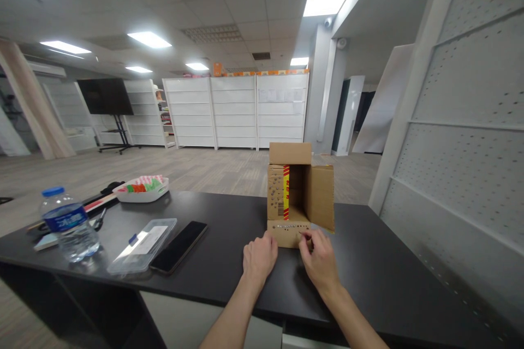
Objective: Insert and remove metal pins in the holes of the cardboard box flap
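Observation:
A small cardboard box [303, 191] lies on the dark table with its opening towards me and its flaps spread. Its near flap [282, 238] bears a row of small holes and shiny metal-looking dots. My left hand [260, 255] is closed on the left edge of that flap, thumb towards the box. At the flap's right end, my right hand [319, 259] is closed in a pinch; whatever tiny thing is between its fingertips is too small to name. More dots mark the left side flap [275, 193], beside a yellow and red tape strip [286, 192].
Left on the dark table [229, 218] are a black phone [180, 246], a clear plastic case [143, 245], a water bottle [69, 226] and a white basket [141, 192] of colourful packets. A perforated white panel [458, 163] rises along the right side.

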Motion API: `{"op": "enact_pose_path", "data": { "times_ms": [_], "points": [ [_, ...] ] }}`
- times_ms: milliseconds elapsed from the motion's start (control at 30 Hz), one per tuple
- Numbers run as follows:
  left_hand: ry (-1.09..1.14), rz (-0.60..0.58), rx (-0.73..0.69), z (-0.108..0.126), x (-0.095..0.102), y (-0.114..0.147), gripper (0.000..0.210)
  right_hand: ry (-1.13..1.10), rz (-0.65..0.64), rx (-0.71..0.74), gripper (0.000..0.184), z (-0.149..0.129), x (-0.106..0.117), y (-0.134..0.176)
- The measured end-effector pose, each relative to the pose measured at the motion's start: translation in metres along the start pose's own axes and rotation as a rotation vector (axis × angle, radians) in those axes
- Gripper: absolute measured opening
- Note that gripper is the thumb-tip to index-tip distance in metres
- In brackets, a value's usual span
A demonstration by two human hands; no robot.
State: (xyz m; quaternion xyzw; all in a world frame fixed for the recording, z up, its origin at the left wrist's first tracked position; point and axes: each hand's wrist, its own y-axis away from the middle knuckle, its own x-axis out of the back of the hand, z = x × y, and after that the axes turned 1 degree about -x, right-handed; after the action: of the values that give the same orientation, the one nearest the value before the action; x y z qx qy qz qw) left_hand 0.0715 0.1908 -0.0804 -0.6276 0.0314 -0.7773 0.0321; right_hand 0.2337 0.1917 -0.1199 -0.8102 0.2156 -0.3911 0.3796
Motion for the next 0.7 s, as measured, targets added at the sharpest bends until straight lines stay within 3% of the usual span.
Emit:
{"op": "enact_pose_path", "data": {
  "times_ms": [267,700],
  "points": [
    [0.0,0.021,-0.016,-0.002,-0.005,-0.002,0.038,0.065,-0.181,0.129,0.014,-0.005,0.031,0.027],
    [-0.017,0.026,-0.019,-0.003,-0.007,-0.002,0.039,0.174,-0.332,0.115,0.013,-0.007,0.025,0.03]
  ]
}}
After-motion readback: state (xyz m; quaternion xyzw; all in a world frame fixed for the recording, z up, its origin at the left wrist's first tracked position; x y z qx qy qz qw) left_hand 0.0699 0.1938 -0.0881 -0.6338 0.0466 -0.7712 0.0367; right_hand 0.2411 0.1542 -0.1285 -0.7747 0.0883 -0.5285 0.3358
